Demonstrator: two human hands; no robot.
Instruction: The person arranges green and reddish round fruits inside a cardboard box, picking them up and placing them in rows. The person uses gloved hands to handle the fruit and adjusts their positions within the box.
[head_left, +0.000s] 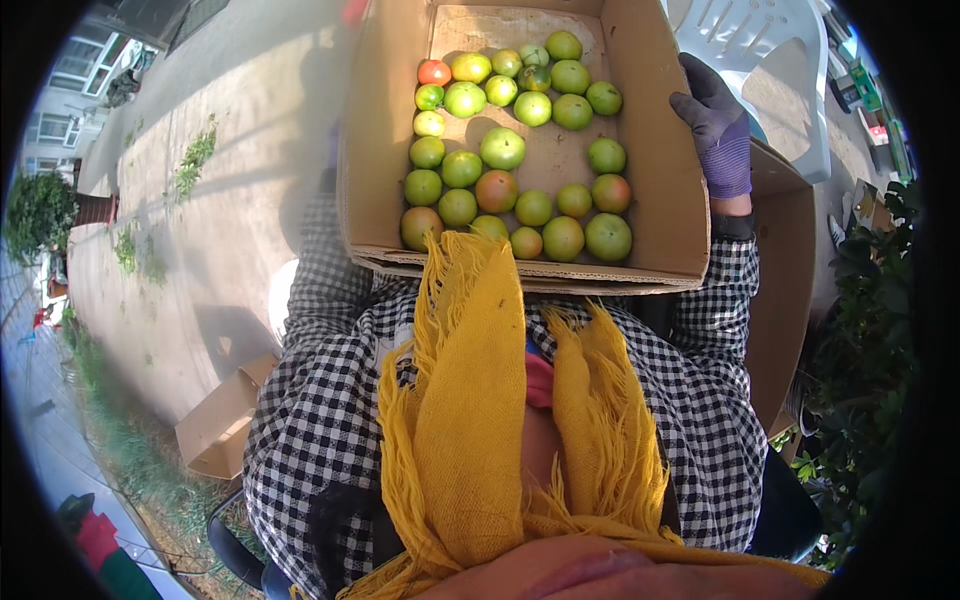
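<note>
An open cardboard box (656, 187) is held up in front of me, its near edge close to my chest. Mostly green tomatoes (503, 148) lie spread on its bottom, with a red tomato (434, 73) at the far left and a few turning orange. My right hand (712, 124), in a purple and grey knit glove, grips the box's right wall, thumb on the near side. My left arm reaches to the left side of the box; the hand is almost wholly hidden behind that wall, with only a blurred bit of purple showing. The fringed end of a yellow scarf (472, 337) hangs over the near rim.
A white plastic chair (806, 97) stands at the upper right. Below it is another cardboard box (780, 292). A smaller cardboard box (217, 427) lies on the ground at lower left. Leafy plants (862, 360) grow on the right. Part of another person's sleeve or clothing may show at bottom left.
</note>
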